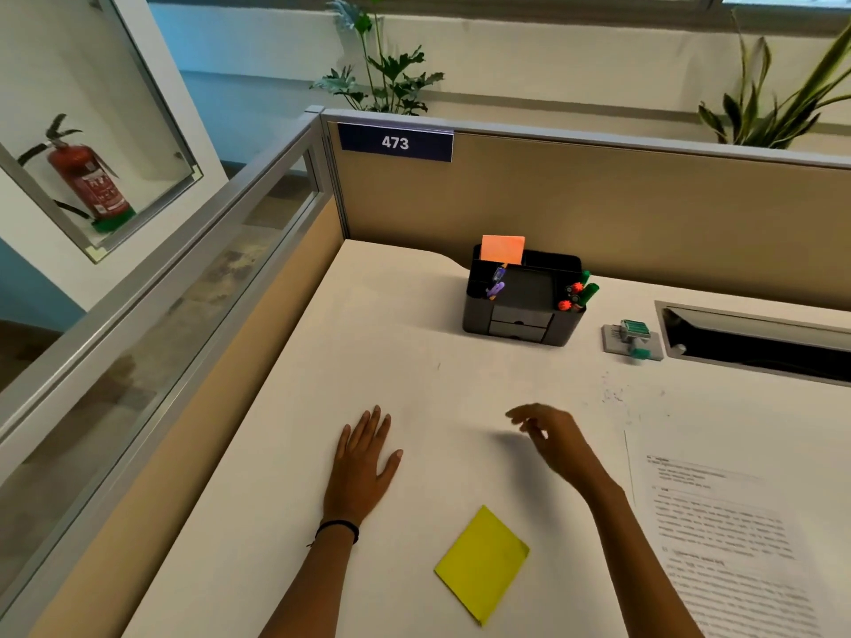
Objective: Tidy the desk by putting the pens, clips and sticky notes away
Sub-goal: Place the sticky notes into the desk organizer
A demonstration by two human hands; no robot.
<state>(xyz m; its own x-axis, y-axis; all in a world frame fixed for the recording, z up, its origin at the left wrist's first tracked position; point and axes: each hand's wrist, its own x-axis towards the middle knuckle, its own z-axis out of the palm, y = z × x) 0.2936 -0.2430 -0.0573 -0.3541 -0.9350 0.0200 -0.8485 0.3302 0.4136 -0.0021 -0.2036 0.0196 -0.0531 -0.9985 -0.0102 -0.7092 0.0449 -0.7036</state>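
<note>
The left hand is laid flat, palm down, on the white laminate desk. Its fingers are straight and nothing is held; it is probably placed there as a brace. The right hand is raised just above the desk with its fingers loosely curled. Nothing is seen between them, though the fingertips are somewhat blurred.

A square pad of yellow sticky notes lies flat near the front edge, between the two forearms and well apart from the storage. It is touched by neither hand.

At the back, against the partition, stands a black plastic desk organiser. An orange sticky-note pad is stood upright in its rear left compartment, presumably so that it can be reached. Purple pens or clips — which of the two cannot be told — are kept in the left compartment. Green markers with red ends are leant in the right one.

The task is judged nearly finished, with the yellow pad apparently the only named item left loose. It would need to be lifted by an edge, since it lies flush with the surface. A small grey-and-teal desk tool sits just beside the organiser, and a printed paper sheet lies at the right — neither is named in the task.
</note>
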